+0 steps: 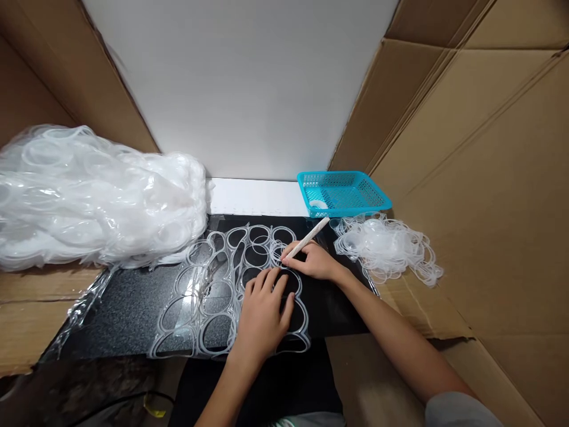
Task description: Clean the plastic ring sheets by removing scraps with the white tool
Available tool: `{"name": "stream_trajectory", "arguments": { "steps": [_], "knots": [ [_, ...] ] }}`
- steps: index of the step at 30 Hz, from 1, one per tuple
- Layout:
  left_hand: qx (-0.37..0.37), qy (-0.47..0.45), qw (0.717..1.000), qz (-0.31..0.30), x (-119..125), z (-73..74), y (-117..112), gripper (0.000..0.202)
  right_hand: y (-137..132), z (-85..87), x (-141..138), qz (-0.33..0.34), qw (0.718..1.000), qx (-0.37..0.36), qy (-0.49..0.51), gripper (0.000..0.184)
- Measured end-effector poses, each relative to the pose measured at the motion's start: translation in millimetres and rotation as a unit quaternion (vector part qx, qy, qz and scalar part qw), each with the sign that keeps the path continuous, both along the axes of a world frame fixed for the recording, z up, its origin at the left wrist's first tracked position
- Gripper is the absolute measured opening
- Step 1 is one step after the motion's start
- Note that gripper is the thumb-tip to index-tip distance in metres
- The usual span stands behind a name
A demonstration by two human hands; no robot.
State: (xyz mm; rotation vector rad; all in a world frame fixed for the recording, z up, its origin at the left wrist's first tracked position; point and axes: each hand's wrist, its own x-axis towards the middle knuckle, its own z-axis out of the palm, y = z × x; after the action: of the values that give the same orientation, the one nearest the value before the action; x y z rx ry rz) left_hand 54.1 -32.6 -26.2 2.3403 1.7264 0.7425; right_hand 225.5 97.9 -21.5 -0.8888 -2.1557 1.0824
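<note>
A translucent sheet of joined rings point(235, 267) lies flat on the dark speckled work surface point(120, 308). My left hand point(264, 311) rests on its right half, palm down with fingers spread. In my right hand point(313, 261) is a slim white pen-like stick point(307, 238), held slantwise in a pinch, its lower end close to the sheet's upper right. Whether its tip touches the sheet I cannot tell, since my fingers cover it. Some thin loose rings point(276, 249) lie beside those fingertips.
A large pile of clear plastic ring sheets point(102, 201) stands at left. At the back right is a blue perforated basket point(386, 203) with a white ring-shaped thing point(318, 204) in it. A heap of thin clear rings point(386, 249) lies in front of it. Cardboard walls point(489, 178) flank the space.
</note>
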Motion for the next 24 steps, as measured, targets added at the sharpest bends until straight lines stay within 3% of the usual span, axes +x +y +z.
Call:
{"name": "stream_trajectory", "arguments": {
  "steps": [8, 17, 24],
  "knots": [
    [-0.017, 0.017, 1.000, -0.001, 0.7, 5.6, 0.3, 0.031, -1.3, 0.4, 1.4, 0.006, 1.000, 0.022, -0.009, 0.011],
    [-0.007, 0.027, 1.000, -0.003, 1.5, 3.2, 1.2, 0.032, -5.5, -5.1, 2.8, 0.007, 0.995, 0.086, -0.050, 0.014],
    [-0.006, 0.002, 1.000, 0.013, 1.5, 0.7, 2.3, 0.030, -9.9, -12.0, -0.3, 0.007, 0.993, 0.112, -0.024, 0.015]
  ]
}}
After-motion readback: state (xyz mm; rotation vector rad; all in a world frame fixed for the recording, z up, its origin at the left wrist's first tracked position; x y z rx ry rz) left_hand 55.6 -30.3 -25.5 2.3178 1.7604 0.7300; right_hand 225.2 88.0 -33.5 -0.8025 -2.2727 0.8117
